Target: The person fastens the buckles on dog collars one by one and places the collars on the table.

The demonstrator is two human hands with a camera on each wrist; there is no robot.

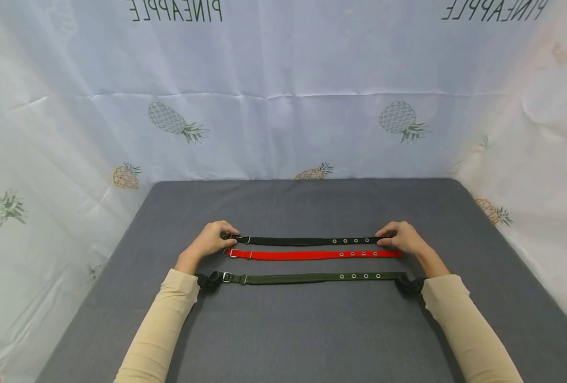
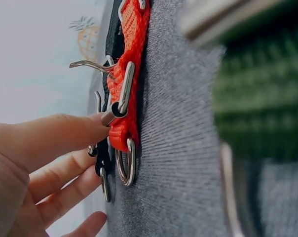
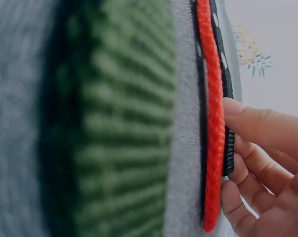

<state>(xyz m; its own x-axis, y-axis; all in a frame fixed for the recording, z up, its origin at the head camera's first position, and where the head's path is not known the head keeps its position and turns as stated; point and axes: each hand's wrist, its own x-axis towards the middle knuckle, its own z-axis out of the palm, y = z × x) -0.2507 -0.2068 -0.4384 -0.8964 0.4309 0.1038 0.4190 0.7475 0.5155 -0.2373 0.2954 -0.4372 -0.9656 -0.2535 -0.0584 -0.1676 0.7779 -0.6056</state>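
My left hand and right hand pinch the black belt ends, keeping it straight, parallel beside the red belt.

Looks like a makeshift recording booth rather than anyone's living space. Beyond the hands, and off to either side of them, hangs a thin white sheet printed with pineapples and the word PINEAPPLE, which reads mirrored. You can see fold creases running across it, so it's draped as a backdrop and closes off the space on three sides. Under the hands there's a flat surface wrapped in plain grey fabric. Lighting is even and flat. Whatever room sits behind the sheet is hidden.
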